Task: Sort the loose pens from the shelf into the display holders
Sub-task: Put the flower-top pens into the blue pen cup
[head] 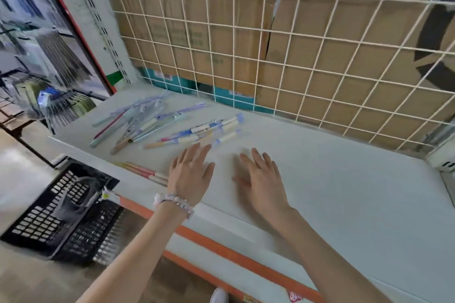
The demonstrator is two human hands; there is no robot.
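Right now you're hovering your left hand [190, 174] and right hand [261, 177], fingers straight and gripping nothing, beside the scattered pastel plastic pens [209, 130] lying on the white shelf [344, 192]. They're likely light, stiff and slippery; pinch each mid-barrel.

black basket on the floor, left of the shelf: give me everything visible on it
The black basket sits on the floor below the white shelf's front left corner, left of the left hand. It looks like rigid plastic, with a lattice of rectangular holes in its base and walls. It is rectangular, open-topped and upright. A grey, crumpled bag-like item lies inside; what it is cannot be told. Neither hand touches it.
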